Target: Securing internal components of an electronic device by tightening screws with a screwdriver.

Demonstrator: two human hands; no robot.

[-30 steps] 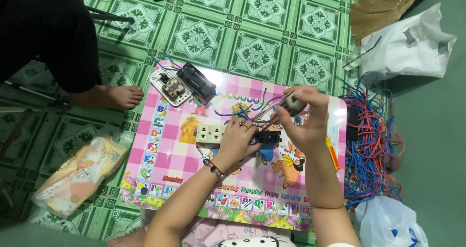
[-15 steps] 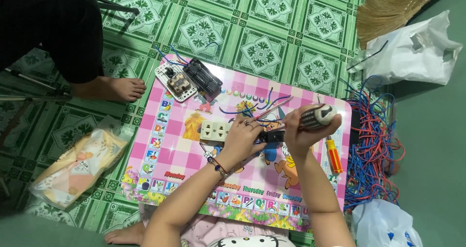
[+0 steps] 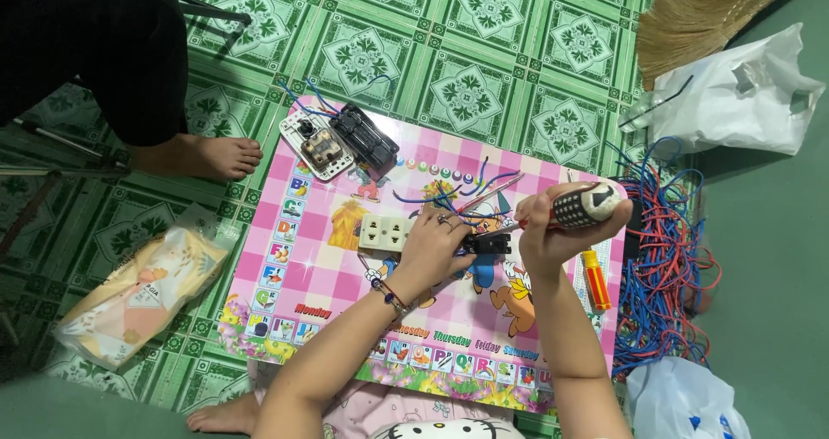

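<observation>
My right hand (image 3: pixel 557 227) grips the thick dark handle of a screwdriver (image 3: pixel 584 205), its shaft pointing left toward a small black electrical part (image 3: pixel 490 243). My left hand (image 3: pixel 433 242) presses down beside that black part, fingers among loose blue and red wires (image 3: pixel 449 193). A cream double socket (image 3: pixel 385 232) lies just left of my left hand. All of this rests on a pink checkered children's board (image 3: pixel 319 266) laid on the floor.
A switch plate and black module (image 3: pixel 341 141) sit at the board's far left corner. An orange-yellow screwdriver (image 3: pixel 596 279) lies right of my forearm. Tangled blue and red wires (image 3: pixel 669 266), white bags (image 3: pixel 734 94), a broom (image 3: pixel 699 25), another person's foot (image 3: pixel 203 156), a wrapped packet (image 3: pixel 138 296).
My right hand has carried the screwdriver handle rightward and tilted it flatter. My left hand stays on the black part. The camera view has shifted slightly.
</observation>
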